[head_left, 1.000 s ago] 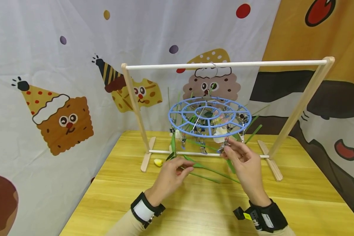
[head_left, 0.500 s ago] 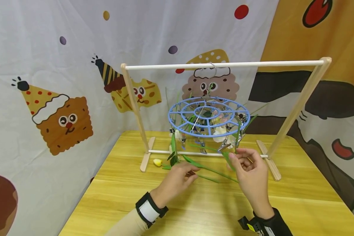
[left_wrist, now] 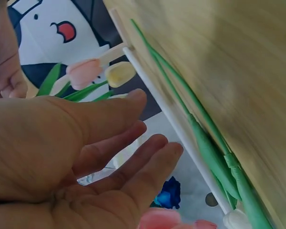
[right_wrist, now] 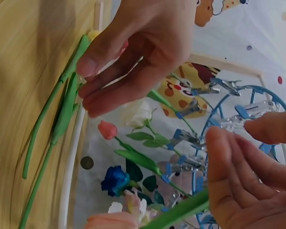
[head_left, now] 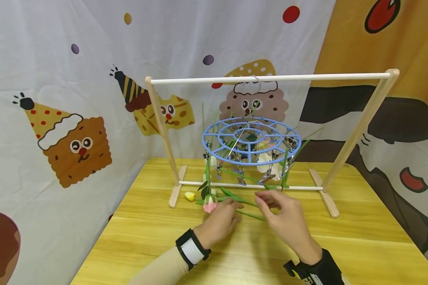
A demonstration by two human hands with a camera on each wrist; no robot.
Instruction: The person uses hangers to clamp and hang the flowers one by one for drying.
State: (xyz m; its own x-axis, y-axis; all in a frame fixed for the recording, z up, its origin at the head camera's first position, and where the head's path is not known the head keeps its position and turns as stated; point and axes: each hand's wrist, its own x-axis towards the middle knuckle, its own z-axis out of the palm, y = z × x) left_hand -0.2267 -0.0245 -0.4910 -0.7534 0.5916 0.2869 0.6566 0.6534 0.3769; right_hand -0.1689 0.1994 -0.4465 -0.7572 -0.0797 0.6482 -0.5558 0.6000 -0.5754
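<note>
My left hand [head_left: 219, 221] is low over the table beside green-stemmed flowers [head_left: 249, 214], its fingers loosely extended and gripping nothing. In the left wrist view its fingers [left_wrist: 152, 167] stand apart from those stems [left_wrist: 233, 176]. My right hand [head_left: 285, 217] hovers in front of the hanging rack, fingers slightly bent, holding nothing. A round blue clip hanger [head_left: 251, 163] hangs from a white rod [head_left: 289, 77]. Its clips [right_wrist: 190, 138] hold several artificial flowers, among them a blue rose [right_wrist: 114, 180] and a white flower [right_wrist: 136, 113]. A pink rose [head_left: 210, 204] hangs head-down by my left hand.
Wooden posts [head_left: 363, 126] and feet [head_left: 324, 194] of the stand flank the hanger, with a low white crossbar [head_left: 303, 187] between them. A yellow tulip [head_left: 190, 196] lies near the left foot. A printed curtain [head_left: 103, 47] hangs behind the table [head_left: 135, 233].
My right hand has let go of a clip at the hanger's front right, drawn back and come left and down. My left hand has shifted right, uncovering the pink rose.
</note>
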